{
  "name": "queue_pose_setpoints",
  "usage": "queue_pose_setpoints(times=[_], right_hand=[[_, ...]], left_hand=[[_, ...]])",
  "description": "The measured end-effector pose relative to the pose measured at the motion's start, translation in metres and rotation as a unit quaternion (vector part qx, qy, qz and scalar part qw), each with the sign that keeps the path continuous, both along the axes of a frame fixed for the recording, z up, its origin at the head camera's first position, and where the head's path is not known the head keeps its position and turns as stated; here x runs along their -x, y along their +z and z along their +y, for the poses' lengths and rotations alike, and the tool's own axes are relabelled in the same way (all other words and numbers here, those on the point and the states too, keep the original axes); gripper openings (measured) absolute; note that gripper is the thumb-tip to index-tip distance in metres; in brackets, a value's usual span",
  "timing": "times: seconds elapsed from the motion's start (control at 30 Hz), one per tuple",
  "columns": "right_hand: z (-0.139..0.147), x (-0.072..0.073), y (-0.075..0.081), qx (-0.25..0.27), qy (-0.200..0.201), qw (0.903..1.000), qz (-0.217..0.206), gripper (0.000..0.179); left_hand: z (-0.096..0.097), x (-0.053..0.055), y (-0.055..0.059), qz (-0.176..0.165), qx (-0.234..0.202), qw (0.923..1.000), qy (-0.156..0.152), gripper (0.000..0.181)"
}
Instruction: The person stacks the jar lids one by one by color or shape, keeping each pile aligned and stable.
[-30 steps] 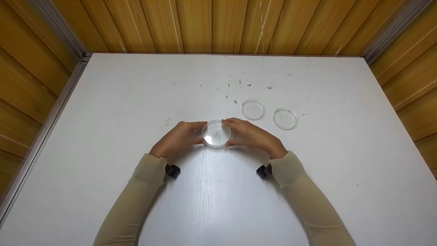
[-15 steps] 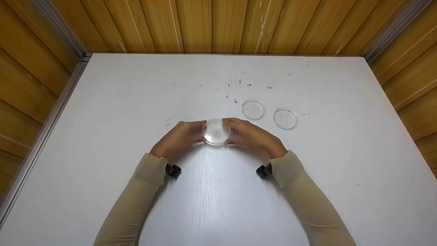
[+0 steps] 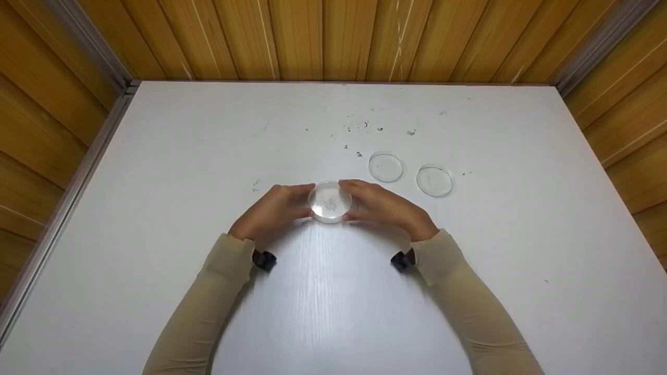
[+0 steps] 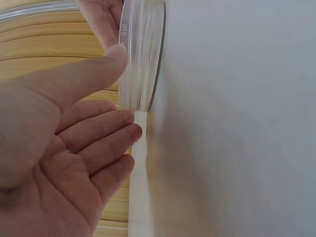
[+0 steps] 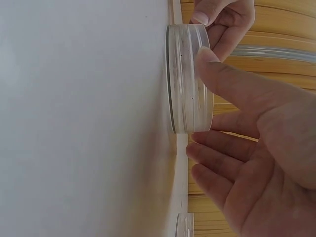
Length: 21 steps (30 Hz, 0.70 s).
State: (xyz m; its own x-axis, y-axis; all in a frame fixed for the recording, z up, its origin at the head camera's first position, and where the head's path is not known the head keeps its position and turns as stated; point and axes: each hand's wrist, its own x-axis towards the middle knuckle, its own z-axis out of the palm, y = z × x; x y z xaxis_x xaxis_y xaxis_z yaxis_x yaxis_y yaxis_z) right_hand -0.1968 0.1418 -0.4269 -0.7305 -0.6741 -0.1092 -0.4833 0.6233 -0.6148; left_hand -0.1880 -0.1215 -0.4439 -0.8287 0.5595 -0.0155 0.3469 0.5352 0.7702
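Note:
A low stack of clear round petri dish parts [image 3: 329, 200] sits at the middle of the table between my hands, its layered rims showing from the side in both wrist views. My left hand [image 3: 276, 211] pinches it from the left, thumb [image 4: 116, 59] on the near side of the rim and index finger at the far side. From the right, my right hand [image 3: 388, 205] holds the same stack, with its thumb [image 5: 207, 55] against the side wall. The other fingers of both hands are extended below the stack in the wrist views.
Two more clear petri dish parts [image 3: 385, 167] lie behind and right of my right hand, the farther-right dish [image 3: 434, 180] slightly nearer me. Small dark marks [image 3: 359, 127] dot the white table [image 3: 182, 135]. Wood-patterned walls [image 3: 349, 41] stand at the back and sides.
The upper part of the stack has shifted slightly away from me, and more of the lower rim shows at the front. Both hands keep their hold; the other dishes stay put.

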Motion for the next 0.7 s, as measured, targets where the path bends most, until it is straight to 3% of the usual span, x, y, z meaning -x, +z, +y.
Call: queue_pose_setpoints(times=[0.2, 0.43, 0.7], right_hand=[[0.002, 0.000, 0.003, -0.001, -0.006, 1.0000, 0.002, 0.075], [0.010, -0.002, 0.008, 0.000, -0.030, 0.9995, -0.006, 0.078], [0.025, 0.005, 0.016, -0.002, -0.071, 0.9973, -0.017, 0.082]], left_hand=[[0.001, 0.000, 0.007, -0.005, 0.017, 0.9998, 0.006, 0.062], [0.000, -0.001, 0.010, -0.037, 0.018, 0.9988, 0.027, 0.079], [0.010, 0.002, 0.018, -0.034, 0.039, 0.9975, 0.049, 0.092]])
